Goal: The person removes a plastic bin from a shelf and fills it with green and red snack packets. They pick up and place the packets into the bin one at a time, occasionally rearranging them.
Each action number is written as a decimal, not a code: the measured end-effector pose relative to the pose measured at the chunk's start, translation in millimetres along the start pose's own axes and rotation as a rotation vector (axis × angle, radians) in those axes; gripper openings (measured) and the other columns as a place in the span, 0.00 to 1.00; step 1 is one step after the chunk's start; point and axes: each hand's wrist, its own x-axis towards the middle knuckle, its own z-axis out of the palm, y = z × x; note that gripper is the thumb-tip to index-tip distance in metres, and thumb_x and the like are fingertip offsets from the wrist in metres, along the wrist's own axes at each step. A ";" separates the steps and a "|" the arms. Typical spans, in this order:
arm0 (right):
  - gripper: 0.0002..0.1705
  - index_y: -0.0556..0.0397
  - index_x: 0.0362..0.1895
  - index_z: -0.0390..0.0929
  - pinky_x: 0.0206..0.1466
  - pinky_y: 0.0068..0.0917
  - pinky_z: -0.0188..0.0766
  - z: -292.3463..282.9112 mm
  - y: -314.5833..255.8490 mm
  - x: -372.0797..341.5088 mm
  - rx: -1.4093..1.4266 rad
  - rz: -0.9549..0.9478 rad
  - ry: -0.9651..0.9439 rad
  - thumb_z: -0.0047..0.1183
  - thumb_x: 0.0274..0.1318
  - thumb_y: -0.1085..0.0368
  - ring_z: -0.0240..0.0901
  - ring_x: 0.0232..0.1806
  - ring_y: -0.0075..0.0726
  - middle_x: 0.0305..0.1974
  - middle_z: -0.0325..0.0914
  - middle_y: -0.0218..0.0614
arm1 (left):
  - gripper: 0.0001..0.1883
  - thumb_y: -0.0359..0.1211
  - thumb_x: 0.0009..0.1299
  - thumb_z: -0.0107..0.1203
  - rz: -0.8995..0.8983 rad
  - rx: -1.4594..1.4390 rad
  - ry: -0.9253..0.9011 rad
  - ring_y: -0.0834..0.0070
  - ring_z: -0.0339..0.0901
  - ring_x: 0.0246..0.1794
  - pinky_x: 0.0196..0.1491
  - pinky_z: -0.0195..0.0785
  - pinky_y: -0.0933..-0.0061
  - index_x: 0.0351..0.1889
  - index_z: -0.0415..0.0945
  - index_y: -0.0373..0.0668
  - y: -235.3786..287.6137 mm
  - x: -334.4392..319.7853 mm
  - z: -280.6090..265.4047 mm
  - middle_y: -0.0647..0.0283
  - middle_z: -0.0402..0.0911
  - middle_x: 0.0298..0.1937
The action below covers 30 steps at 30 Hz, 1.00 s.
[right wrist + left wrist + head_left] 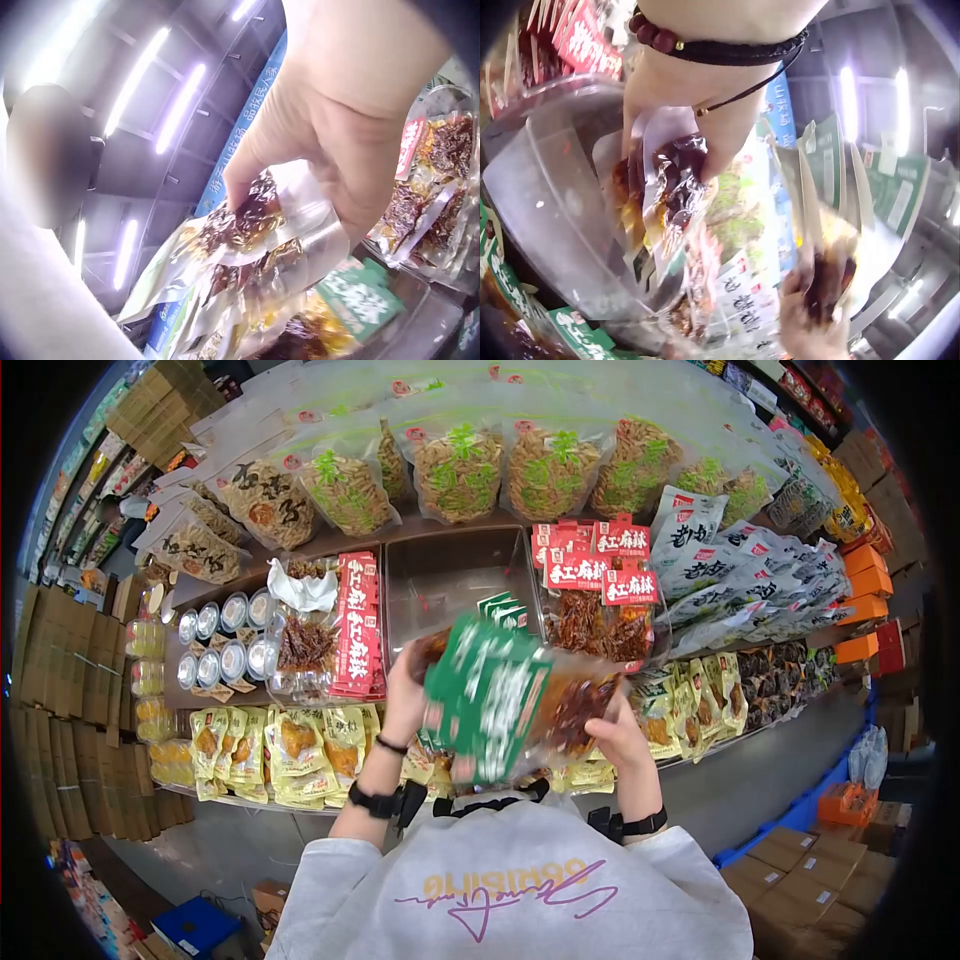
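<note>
My right hand (622,738) grips a bundle of clear snack packs (578,705) with green header cards and glossy red-brown contents. Seen from the right wrist, its thumb and fingers pinch several overlapping packs (251,225) by their clear film. My left hand (405,695) is on the other side of the bundle, beside the cards. The left wrist view shows it holding packs of the same dark, glossy snack (681,176), close to a clear plastic bin (562,202). In the head view that bin (450,575) lies just beyond the hands, with a few green-carded packs (503,610) at its near right corner.
Red-carded packs (600,575) fill the bin on the right, and more red-carded packs (357,625) stand on the left. Lidded tubs (233,660) sit farther left. Large nut-like snack bags (458,475) line the back. Yellow pouches (300,755) run along the front edge.
</note>
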 end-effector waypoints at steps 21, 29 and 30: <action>0.17 0.65 0.35 0.79 0.38 0.34 0.74 -42.2 92.3 44.0 -1.180 -0.094 0.408 0.56 0.50 0.60 0.79 0.33 0.49 0.28 0.80 0.51 | 0.29 0.53 0.59 0.58 -0.189 0.522 0.312 0.60 0.80 0.33 0.37 0.71 0.64 0.36 0.77 0.30 -57.5 -58.8 -56.6 0.47 0.80 0.29; 0.16 0.67 0.32 0.79 0.38 0.33 0.75 -20.7 97.3 52.0 -1.275 -0.047 0.456 0.57 0.49 0.61 0.80 0.33 0.48 0.27 0.79 0.54 | 0.21 0.46 0.57 0.57 -0.222 1.031 0.161 0.50 0.77 0.27 0.33 0.71 0.58 0.18 0.77 0.33 -32.5 -9.7 -44.0 0.44 0.76 0.20; 0.17 0.68 0.34 0.78 0.35 0.31 0.76 -22.7 99.6 51.6 -1.292 -0.088 0.443 0.56 0.50 0.61 0.81 0.31 0.46 0.27 0.79 0.54 | 0.18 0.42 0.55 0.58 -0.134 1.039 0.180 0.50 0.77 0.26 0.33 0.71 0.58 0.17 0.76 0.34 -31.9 -11.3 -44.9 0.45 0.75 0.19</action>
